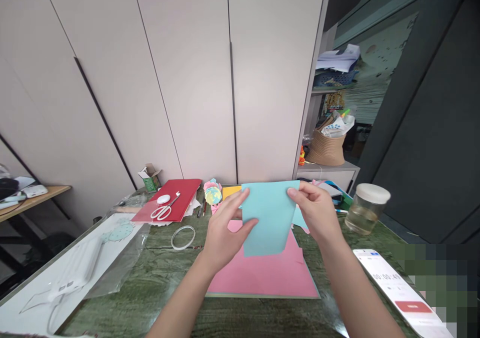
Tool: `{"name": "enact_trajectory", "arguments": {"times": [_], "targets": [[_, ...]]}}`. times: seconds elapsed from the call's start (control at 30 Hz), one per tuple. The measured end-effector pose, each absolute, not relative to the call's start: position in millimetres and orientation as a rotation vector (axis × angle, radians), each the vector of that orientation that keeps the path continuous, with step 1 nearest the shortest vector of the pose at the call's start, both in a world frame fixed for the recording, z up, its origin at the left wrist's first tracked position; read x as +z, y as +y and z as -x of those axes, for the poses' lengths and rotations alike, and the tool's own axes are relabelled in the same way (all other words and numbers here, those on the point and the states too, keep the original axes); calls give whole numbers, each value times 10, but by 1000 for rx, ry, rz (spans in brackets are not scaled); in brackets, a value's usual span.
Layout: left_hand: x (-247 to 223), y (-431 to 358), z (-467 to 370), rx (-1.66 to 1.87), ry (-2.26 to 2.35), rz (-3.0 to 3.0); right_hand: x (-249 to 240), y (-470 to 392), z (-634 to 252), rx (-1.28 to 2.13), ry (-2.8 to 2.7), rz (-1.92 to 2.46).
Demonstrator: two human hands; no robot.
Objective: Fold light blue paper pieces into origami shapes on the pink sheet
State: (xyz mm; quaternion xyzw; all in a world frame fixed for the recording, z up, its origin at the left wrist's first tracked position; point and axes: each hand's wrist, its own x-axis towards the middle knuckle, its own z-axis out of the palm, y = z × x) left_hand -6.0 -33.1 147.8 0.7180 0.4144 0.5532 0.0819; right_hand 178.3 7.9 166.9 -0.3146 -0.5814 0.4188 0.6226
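Above the pink sheet [262, 273] that lies on the green worktop [157, 278], I see both hands holding one light blue paper [268, 218] in the air. My left hand [223, 235] has its fingers [234, 203] closed on the left edge of this paper, thumb in front. My right hand [317, 210] pinches the top right corner. Left of the pink sheet lie a tape ring [183, 237] and white scissors [164, 210] on a red folder [176, 200]. Right of it stand a jar [366, 208] and a phone [397, 288].
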Motion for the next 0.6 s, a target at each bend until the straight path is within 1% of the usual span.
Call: {"name": "enact_trajectory", "arguments": {"times": [0.2,0.6], "targets": [[1468,-314,63,1628,1140,-2143,1668,51,-1773,1077,-1393,799],[1457,-307,58,1613,1109,-2131,1672,32,-1771,1042,-1388,833]]}}
